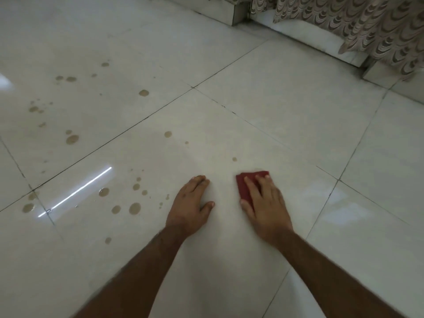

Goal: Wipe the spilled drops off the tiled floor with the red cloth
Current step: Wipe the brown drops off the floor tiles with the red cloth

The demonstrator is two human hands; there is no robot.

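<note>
Floor (286,106): pale glossy tiles with dark grout lines crossing ahead of the hands; bare tile extends right and forward to a step (316,40) at the far edge, overhung by patterned fabric (367,26). Left hand (191,207): flat on the tile, fingers straight and relaxed, holding nothing. Right hand (267,203): fingers extended, pressing the cloth (246,184) onto the tile, just beside the left hand. Cloth: dark red, folded flat, showing beyond the fingertips and thumb. Drops (134,208): brownish round spots scattered left of both hands and farther ahead; 1 small drop lies near the cloth's far edge.
</note>
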